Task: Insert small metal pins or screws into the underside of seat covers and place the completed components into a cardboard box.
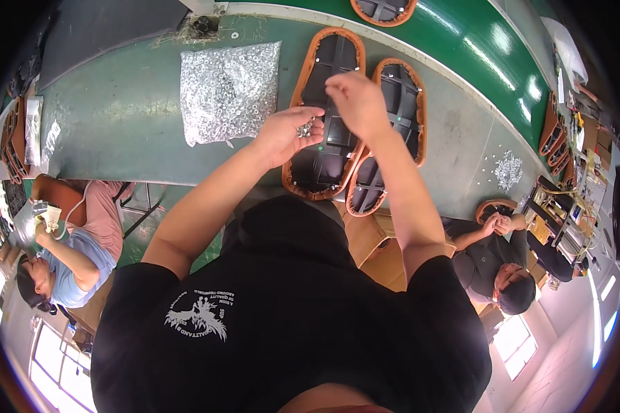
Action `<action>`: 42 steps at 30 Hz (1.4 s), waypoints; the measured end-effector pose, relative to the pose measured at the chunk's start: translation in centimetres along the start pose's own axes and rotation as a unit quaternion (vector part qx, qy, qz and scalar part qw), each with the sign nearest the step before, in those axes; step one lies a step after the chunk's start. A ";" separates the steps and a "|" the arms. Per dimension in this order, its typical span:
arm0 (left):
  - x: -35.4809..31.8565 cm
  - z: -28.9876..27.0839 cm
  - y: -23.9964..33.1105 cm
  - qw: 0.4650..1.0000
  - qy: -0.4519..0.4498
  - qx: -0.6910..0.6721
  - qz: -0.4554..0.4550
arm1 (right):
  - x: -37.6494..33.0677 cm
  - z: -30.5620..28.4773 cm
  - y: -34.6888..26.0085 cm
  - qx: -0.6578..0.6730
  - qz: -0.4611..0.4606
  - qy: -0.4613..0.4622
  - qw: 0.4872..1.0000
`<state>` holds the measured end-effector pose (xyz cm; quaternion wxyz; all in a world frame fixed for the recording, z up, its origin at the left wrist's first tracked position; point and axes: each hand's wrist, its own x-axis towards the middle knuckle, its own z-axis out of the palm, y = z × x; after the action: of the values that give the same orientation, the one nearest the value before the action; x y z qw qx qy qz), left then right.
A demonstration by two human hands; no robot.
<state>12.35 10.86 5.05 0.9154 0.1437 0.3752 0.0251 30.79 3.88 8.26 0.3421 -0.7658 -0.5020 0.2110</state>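
My left hand (289,136) is cupped palm up, with several small metal pieces (306,129), like nuts or washers, held at its fingers. My right hand (359,103) hangs just to the right of it, fingers curled together in a pinch; any piece between the fingertips is too small to make out. Beneath both lies a long black plastic panel (337,134) with an orange-brown padded rim, its ribbed side up. Similar rimmed panels (399,100) lie close on its right, partly covered by my right forearm.
A clear bag full of small metal rings (229,93) rests left of the panel on the green table (131,103). Small pale pieces (508,171) are heaped at the right. Another panel (384,9) lies beyond the table. Two people work nearby, one at left (83,265), one at right (486,265).
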 end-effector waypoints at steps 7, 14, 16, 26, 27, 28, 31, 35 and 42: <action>-2.0 -1.4 -1.2 0.990 0.003 0.126 -0.056 | 5.8 4.2 6.6 -0.101 -0.003 -0.065 0.993; -2.9 -2.5 -2.1 0.983 0.025 0.160 -0.085 | 7.8 6.1 6.9 -0.214 -0.050 -0.096 0.971; -2.8 -2.9 -2.4 0.986 0.026 0.143 -0.081 | 7.8 6.3 6.8 -0.204 -0.073 -0.091 0.972; -2.6 -3.3 -2.0 0.992 -0.002 0.106 -0.074 | 8.6 4.7 5.6 -0.271 -0.156 -0.155 0.937; -2.6 -3.3 -1.9 0.991 -0.003 0.107 -0.077 | 8.7 4.5 5.2 -0.293 -0.170 -0.175 0.924; -2.5 -3.2 -1.9 0.991 -0.004 0.108 -0.076 | 8.8 4.4 5.1 -0.316 -0.182 -0.194 0.911; -2.4 -3.2 -1.9 0.989 -0.002 0.127 -0.080 | 9.2 4.5 4.8 -0.358 -0.184 -0.209 0.891; -2.1 -3.3 -1.9 0.984 0.018 0.153 -0.085 | 9.6 4.9 5.2 -0.391 -0.171 -0.222 0.877; -2.3 -3.5 -1.2 0.981 0.055 0.160 -0.094 | 9.4 5.1 4.0 -0.412 -0.091 -0.215 0.880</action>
<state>8.14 10.26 3.91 0.8567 0.2512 0.4361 -0.1132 33.67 13.02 2.09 -0.1033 -0.7241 -0.6726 0.1122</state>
